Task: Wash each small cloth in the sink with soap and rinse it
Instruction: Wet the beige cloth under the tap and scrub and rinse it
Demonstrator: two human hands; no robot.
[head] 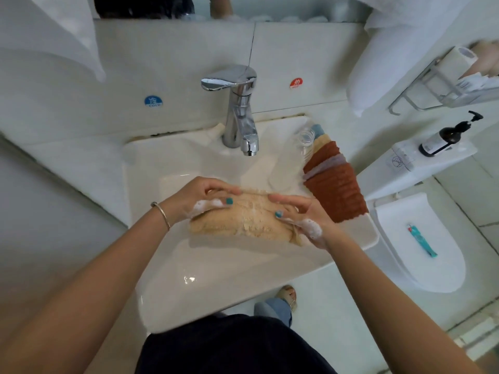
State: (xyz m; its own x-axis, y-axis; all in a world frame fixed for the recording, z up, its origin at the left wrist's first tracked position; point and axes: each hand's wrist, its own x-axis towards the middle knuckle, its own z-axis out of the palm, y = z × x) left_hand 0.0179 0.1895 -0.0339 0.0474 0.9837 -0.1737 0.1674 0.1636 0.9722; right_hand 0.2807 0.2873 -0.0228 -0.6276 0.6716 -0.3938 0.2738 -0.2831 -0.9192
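Right, both hands are on the beige cloth [243, 222] over the white sink [167, 279]; the left hand [197, 198] pinches its far-left edge, thumb underneath and fingers curled over the top, foam clinging to the heel of the palm; the right hand [299, 214] grips the cloth's right end, thumb pressed into the fabric and fingers bent around it, more suds on the wrist side; the cloth is stretched between them, bunched and wet, held just above the basin; a thin bracelet [162, 214] sits on the left wrist. Behind, the chrome tap [237, 109] stands at the back of the sink, with no water visible at the spout; to its right a stack of folded cloths [334, 184], rust-brown, lilac, tan and blue, lies along the sink's right rim, beside a clear bottle [305, 141]; a dark pump bottle [445, 136] stands on the toilet tank; a teal tube [421, 240] lies on the toilet lid [391, 225].
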